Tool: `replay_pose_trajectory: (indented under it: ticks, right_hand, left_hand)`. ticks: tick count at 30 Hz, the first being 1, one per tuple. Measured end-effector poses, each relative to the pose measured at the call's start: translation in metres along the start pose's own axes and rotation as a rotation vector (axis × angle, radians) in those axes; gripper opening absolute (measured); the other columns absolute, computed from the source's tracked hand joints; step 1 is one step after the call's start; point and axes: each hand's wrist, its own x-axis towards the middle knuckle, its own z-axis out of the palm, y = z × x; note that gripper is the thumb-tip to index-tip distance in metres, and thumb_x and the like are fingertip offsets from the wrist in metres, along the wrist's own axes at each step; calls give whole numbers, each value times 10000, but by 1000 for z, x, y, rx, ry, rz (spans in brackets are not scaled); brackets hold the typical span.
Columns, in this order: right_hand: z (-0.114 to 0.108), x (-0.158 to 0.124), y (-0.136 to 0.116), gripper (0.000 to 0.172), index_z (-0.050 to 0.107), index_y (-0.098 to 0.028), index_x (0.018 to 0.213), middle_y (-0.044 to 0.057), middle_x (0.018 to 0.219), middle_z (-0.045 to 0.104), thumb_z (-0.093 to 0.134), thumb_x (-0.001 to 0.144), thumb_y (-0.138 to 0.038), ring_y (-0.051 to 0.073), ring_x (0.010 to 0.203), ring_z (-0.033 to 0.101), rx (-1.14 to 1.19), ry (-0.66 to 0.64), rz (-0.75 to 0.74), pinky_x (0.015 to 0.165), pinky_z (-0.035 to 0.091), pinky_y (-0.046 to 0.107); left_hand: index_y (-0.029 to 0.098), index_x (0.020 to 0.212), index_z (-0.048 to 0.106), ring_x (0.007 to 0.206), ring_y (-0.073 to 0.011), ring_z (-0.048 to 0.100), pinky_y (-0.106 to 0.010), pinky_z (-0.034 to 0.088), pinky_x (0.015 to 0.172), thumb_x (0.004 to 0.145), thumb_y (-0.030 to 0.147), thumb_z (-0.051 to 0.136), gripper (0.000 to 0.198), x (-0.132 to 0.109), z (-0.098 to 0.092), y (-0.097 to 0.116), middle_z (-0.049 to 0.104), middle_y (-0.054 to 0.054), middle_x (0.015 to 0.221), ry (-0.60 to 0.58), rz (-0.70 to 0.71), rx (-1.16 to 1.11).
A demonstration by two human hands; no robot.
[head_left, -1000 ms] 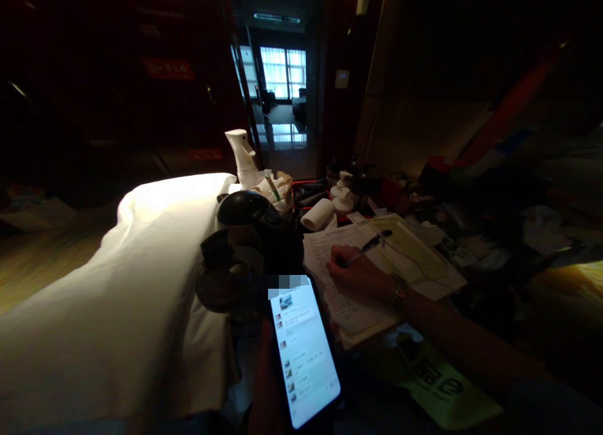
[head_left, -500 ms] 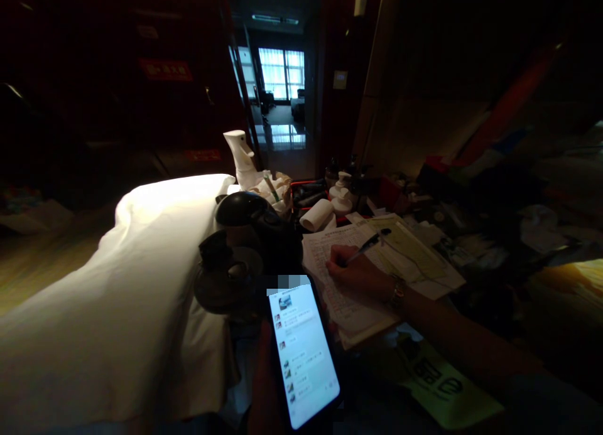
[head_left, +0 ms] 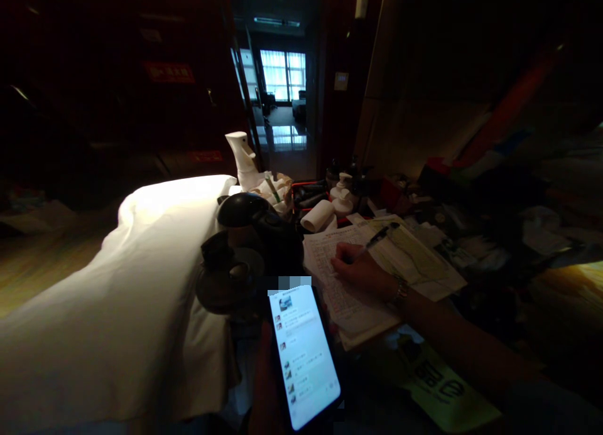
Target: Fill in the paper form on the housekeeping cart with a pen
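Note:
A lit smartphone (head_left: 306, 353) showing a chat list is held upright at the bottom middle. My left hand (head_left: 264, 372) grips it from the left and below, mostly lost in shadow. To the right, my right hand (head_left: 360, 272) is closed round a pen (head_left: 379, 235) and rests on a printed form (head_left: 325, 250) with rows of a table. The pen's tip is hidden by the fingers. A watch or bracelet (head_left: 400, 290) circles the right wrist. More papers (head_left: 424, 259) lie beneath and beyond this hand.
White folded linen (head_left: 155, 247) fills the left side. Dark kettles (head_left: 245, 212) stand beside it, with a white spray bottle (head_left: 241, 162) behind. A paper roll (head_left: 316, 216), pump bottles (head_left: 343, 193) and a yellow-green bag (head_left: 443, 385) surround the papers. A doorway (head_left: 282, 115) opens ahead.
My right hand and the pen have shifted slightly right across the form. The phone stays nearly where it was, and the view has moved only a little.

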Motion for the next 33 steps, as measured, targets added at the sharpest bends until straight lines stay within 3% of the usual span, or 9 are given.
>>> replay_pose_trajectory:
  ticks: [13,20,27,33]
  right_hand:
    - [-1,-3,-7,170,431,-209,645,-53,591,500,522,756,-301,91,536,445,-77,-41,-11,510,342,225]
    - [1,-3,-5,164,411,-213,639,-55,588,464,499,763,-274,90,531,411,-114,-53,-33,501,323,230]
    - [0,-2,-8,154,440,-201,641,-40,623,507,513,774,-226,101,591,455,-266,-45,-93,566,343,241]
    - [0,-1,-9,135,448,-199,645,-47,603,528,525,756,-200,92,574,455,-219,-50,-68,543,332,223]
  left_hand:
    - [197,1331,588,1186,-305,626,-450,484,1041,919,652,352,658,1,14,-4,638,-121,1333,-14,3,-30]
    - [186,1229,654,1073,-231,682,-355,511,988,937,582,403,552,3,15,-4,721,-86,1189,-43,30,-22]
    - [177,1305,595,1119,-298,657,-424,505,994,914,607,426,605,2,19,-6,693,-124,1227,22,14,0]
    - [178,1314,570,1097,-287,656,-445,537,930,910,626,415,623,4,32,-8,670,-136,1252,33,53,37]
